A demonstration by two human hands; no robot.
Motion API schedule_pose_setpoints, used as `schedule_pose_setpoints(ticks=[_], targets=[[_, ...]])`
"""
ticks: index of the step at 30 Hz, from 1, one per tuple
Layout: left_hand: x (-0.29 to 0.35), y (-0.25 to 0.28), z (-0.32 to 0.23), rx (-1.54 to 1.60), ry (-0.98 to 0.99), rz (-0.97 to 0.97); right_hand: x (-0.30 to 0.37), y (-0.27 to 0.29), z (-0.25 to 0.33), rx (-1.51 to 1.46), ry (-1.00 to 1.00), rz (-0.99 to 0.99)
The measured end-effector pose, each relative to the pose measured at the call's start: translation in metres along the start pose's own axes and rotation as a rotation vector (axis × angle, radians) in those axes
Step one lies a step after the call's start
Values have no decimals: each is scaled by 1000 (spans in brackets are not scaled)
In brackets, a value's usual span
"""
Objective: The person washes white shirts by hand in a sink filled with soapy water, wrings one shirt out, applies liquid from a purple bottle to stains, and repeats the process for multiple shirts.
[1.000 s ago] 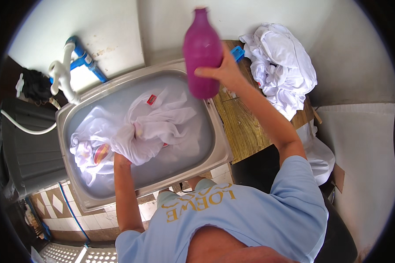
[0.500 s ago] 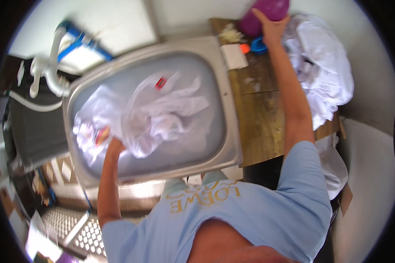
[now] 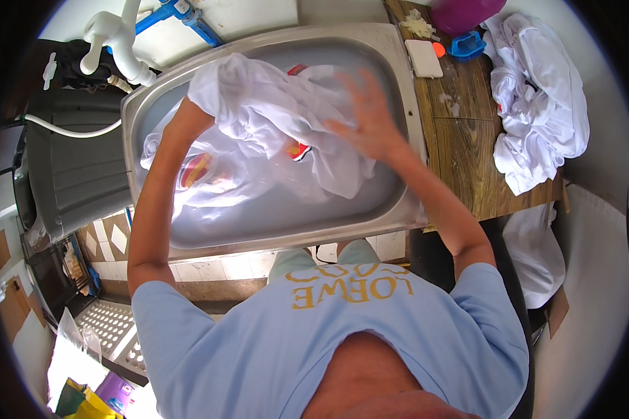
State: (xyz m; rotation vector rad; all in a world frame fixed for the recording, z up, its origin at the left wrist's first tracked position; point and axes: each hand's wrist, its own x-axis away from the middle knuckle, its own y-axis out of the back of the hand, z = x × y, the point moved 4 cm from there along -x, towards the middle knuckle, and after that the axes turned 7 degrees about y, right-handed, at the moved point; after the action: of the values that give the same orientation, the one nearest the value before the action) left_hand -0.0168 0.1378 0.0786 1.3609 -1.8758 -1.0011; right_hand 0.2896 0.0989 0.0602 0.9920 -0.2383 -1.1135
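In the metal sink (image 3: 416, 133) lies wet white clothing (image 3: 258, 105), partly under cloudy water, with red and yellow patches showing on it. My left hand (image 3: 194, 120) grips a bunched part of the white cloth, lifted above the water at the sink's left side; its fingertips are hidden in the folds. Over the right part of the sink is my right hand (image 3: 370, 122), blurred, its fingers spread and nothing in them. It is close to the cloth's right end; whether it touches cannot be made out.
Right of the sink, a wooden counter (image 3: 468, 153) carries a purple container (image 3: 465, 14), a blue brush (image 3: 467, 45), a whitish bar (image 3: 423, 59), an orange cap (image 3: 438, 49) and a pile of white clothes (image 3: 538, 98). A white tap (image 3: 115, 45) stands at the sink's upper left.
My right hand has let go of the purple container and come left over the sink. My left hand has risen, lifting part of the white cloth from the water.
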Motion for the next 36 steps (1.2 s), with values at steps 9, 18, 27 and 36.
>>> schedule_pose_setpoints(ticks=[9,18,27,36], targets=[[13,10,86,-289,98,389,-26,-94,7,224,-125,244],[41,37,96,-189,142,404,-44,-90,-17,-278,-17,-24],[-2,19,-46,158,-199,-23,-50,-79,-101,-1170,-837,-654],[-88,-143,-91,1105,282,258,-91,-22,-25,-1064,-513,-299]])
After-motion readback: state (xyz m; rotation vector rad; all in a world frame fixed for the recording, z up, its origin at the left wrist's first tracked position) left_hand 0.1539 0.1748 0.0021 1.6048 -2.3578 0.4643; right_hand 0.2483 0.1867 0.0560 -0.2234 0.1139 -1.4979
